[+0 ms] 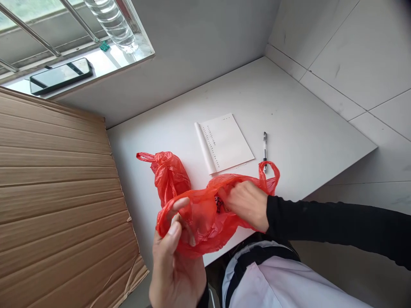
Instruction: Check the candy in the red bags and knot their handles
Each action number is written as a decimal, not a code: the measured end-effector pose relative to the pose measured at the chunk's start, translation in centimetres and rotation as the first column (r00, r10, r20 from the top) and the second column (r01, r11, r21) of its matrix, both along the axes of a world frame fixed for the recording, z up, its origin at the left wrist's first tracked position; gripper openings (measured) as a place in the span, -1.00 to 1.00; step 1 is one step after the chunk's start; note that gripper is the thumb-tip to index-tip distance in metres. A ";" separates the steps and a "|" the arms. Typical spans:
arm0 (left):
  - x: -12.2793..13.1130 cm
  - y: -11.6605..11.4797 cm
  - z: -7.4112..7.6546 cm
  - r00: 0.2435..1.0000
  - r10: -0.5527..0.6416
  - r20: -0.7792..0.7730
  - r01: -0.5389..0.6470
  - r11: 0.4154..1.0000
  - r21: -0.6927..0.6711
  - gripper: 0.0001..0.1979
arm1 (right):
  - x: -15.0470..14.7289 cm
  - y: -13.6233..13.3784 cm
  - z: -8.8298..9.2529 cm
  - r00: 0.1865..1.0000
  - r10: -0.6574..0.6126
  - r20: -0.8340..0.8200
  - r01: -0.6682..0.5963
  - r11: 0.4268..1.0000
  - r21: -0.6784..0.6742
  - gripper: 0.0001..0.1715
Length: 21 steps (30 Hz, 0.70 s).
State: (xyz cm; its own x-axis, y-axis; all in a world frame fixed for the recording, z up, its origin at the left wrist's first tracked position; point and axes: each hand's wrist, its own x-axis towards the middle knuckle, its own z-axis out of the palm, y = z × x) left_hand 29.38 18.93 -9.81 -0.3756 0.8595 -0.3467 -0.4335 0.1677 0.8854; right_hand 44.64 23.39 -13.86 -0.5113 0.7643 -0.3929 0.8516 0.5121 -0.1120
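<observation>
The left hand (178, 267) grips the rim of an open red bag (204, 220) at the table's (298, 128) near edge. The right hand (248, 203) is inside it, fingers partly hidden, so its grip cannot be told. Beyond, a notebook (233, 145) bears rows of writing, too small to read.

Looks like a plain room, possibly domestic: flat white table (305, 115) at centre, slim silver metal window bars (30, 31) upper left, large white tiles (362, 55) upper right.
</observation>
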 end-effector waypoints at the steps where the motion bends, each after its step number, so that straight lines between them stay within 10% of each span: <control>1: 0.3 0.0 0.0 1.000 -0.028 -0.002 0.028 0.999 0.017 -0.73 | -0.4 -0.1 -0.5 1.000 0.026 -0.013 -0.026 1.000 0.009 -0.73; 8: 1.2 -0.1 -0.2 0.974 -0.121 -0.193 0.133 0.990 0.054 -0.21 | -0.7 -0.4 -1.8 0.991 0.106 -0.083 -0.106 0.994 0.009 -0.72; 21: 1.2 -0.3 -1.0 0.945 -0.132 -0.299 0.159 0.985 0.067 -0.19 | 0.3 -0.6 -0.9 0.996 0.089 0.024 -0.088 0.996 -0.007 -0.74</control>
State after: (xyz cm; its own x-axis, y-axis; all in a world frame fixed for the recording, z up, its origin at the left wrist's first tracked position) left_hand 30.63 18.60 -10.79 -0.3175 0.9347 -0.1597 -0.1302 0.1239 0.9837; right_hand 44.95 22.78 -14.79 -0.5673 0.7142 -0.4100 0.8054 0.5850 -0.0953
